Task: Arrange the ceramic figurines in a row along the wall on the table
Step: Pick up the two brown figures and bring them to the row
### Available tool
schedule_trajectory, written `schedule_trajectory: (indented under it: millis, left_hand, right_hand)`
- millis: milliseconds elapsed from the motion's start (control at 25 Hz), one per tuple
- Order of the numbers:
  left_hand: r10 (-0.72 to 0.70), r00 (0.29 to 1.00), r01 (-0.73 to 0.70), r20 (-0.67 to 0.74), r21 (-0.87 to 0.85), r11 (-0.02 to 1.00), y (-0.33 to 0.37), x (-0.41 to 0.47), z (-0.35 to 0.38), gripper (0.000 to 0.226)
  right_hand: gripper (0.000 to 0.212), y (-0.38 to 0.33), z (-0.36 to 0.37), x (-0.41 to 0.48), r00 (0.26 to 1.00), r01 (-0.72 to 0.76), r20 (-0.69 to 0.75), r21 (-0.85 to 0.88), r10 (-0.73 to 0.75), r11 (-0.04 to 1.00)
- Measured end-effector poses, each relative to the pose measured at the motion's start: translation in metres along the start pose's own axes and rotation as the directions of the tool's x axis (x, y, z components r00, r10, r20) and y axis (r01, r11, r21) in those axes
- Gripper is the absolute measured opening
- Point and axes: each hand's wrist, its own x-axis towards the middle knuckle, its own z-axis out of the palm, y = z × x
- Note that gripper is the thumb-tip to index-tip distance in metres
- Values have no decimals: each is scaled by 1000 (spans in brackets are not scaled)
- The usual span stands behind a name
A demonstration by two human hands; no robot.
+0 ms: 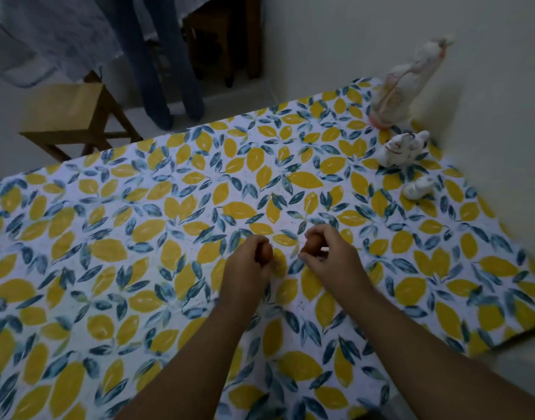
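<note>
Three white ceramic figurines stand along the wall at the right: a tall robed figure (402, 83), a cat-like one (401, 147) below it, and a small one (418, 187) nearest me. My left hand (248, 268) is shut on a small brown figurine (267, 253) over the middle of the table. My right hand (330, 256) is shut on a second small brown figurine (311, 245) just to its right. Fingers hide most of both brown pieces. The table carries a lemon-print cloth (139, 237).
A wooden stool (69, 116) stands on the floor beyond the table's far edge at upper left. Blue trouser legs (169, 71) and pale fabric hang behind it. The white wall (487, 116) runs along the table's right side.
</note>
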Motion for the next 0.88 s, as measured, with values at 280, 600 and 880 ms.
schedule_trajectory:
  millis: [280, 600, 880]
  left_hand:
    - [141, 952, -126, 272, -74, 989, 109, 43, 132, 46]
    - [353, 832, -340, 427, -109, 934, 189, 86, 273, 33]
    - [330, 825, -330, 458, -83, 940, 179, 90, 290, 39]
  right_hand:
    - [43, 89, -129, -5, 910, -153, -373, 101, 180, 983]
    - [32, 176, -208, -5, 807, -250, -544, 36, 228, 968]
    - [41, 186, -211, -20, 833, -244, -501, 50, 236, 968]
